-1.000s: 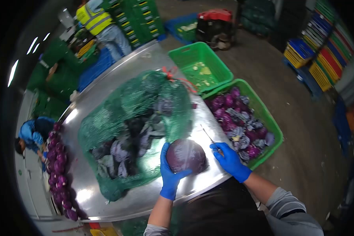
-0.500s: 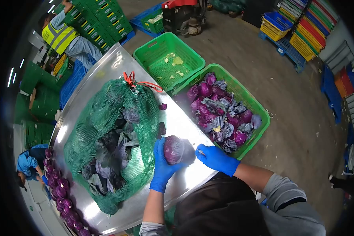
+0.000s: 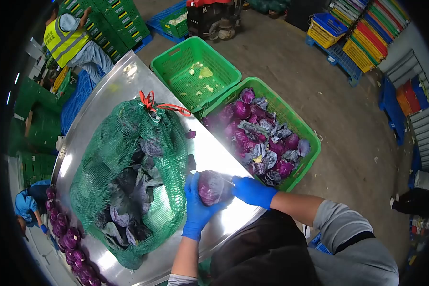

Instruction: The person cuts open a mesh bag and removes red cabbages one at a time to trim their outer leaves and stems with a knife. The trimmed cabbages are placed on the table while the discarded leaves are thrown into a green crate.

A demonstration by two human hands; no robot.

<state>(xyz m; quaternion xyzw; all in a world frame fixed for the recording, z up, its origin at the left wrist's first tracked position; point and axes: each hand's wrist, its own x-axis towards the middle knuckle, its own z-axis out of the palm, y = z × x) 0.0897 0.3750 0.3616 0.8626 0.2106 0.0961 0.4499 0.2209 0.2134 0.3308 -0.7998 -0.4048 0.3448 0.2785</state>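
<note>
A red cabbage [image 3: 213, 187] with purple and greyish outer leaves rests just above the steel table [image 3: 224, 229], cupped in my gloved left hand [image 3: 195, 205]. My right hand [image 3: 253, 191], also in a blue glove, is closed at the cabbage's right side, around what looks like a small knife [image 3: 230, 182]; only a thin bit of it shows. Left of my hands lies an open green mesh sack [image 3: 95, 176], with a red tie [image 3: 150, 100] at its top and dark loose cabbage leaves [image 3: 133, 190] inside it.
Beyond the table edge stand a green crate [image 3: 298, 178] of red cabbages and leaves and another green crate [image 3: 176, 71] with a few pale scraps. Trimmed cabbages [image 3: 71, 238] line the table's left edge. Two co-workers [image 3: 69, 40] are at the left.
My right hand has moved left, from apart from the cabbage to its right side. My left hand keeps its hold. The whole view has shifted slightly.
</note>
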